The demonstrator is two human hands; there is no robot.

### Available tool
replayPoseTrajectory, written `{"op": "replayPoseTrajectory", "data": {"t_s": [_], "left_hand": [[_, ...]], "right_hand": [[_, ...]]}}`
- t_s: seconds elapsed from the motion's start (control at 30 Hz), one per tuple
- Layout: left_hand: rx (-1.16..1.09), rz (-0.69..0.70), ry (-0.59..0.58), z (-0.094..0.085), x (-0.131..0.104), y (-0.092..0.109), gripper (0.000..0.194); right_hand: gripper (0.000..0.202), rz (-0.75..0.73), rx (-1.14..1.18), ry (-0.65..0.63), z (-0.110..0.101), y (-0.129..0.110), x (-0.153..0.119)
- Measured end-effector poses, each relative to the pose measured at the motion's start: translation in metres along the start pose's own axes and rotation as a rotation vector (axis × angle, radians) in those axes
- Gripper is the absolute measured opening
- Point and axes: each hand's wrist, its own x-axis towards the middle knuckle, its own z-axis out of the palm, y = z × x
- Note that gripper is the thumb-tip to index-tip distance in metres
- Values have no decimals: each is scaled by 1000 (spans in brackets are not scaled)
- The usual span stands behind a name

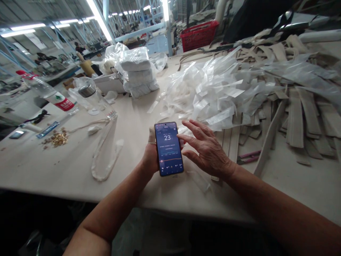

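Observation:
A phone [169,151] with a lit blue screen showing a large "23" is held upright above the table's front part. My left hand [151,154] is closed round it from the left and from behind; a pale wrap shows on a finger, and most of the fingers are hidden by the phone. At the phone's right edge is my right hand [206,147], with its fingers spread and nothing in them. Its index fingertip is at the edge of the screen; whether it touches the glass cannot be made out.
White plastic strips [210,92] and beige strips [298,117] are piled right on the table [80,174]. Pink-handled scissors [249,157] lie near my right forearm. Left are a glass jar [97,99], a bottle [53,94] and gold pieces [59,138]; wrapped bundles [138,71] stand behind.

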Motion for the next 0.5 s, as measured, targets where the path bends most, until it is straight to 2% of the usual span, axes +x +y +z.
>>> {"op": "replayPoseTrajectory", "data": {"t_s": [0.5], "left_hand": [[21, -4, 58, -1, 0, 0, 95]], "right_hand": [[57, 22, 21, -22, 1, 1, 0]]}}
